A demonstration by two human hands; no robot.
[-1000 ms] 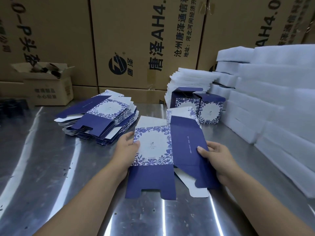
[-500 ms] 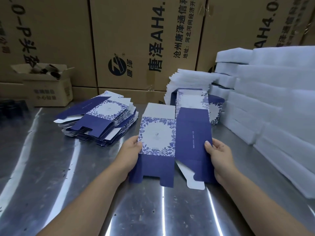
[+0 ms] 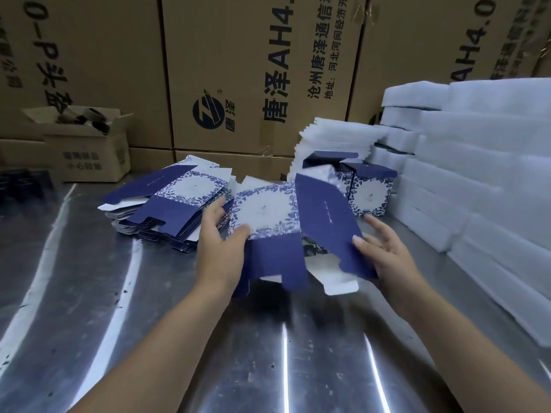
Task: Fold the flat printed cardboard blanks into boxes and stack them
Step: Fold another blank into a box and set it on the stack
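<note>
Tall brown cartons (image 3: pixel 238 70) with black print fill the top of the frame. Below them a shiny metal surface (image 3: pixel 149 338) runs to the bottom edge. White foam slabs (image 3: pixel 477 174) are stacked along the right side. Left of centre, a loose pile of flat blanks (image 3: pixel 179 210) lies on the surface. At centre a blue floral blank (image 3: pixel 274 222) is held partly opened, its navy side panel angled out to the right. Behind it, right of centre, stand two folded boxes (image 3: pixel 369 192). The left hand (image 3: pixel 220 251) grips the blank's left edge, thumb on the front. The right hand (image 3: pixel 387 257) has its thumb on the navy panel, fingers (image 3: pixel 374 223) spread wide and straight.
</note>
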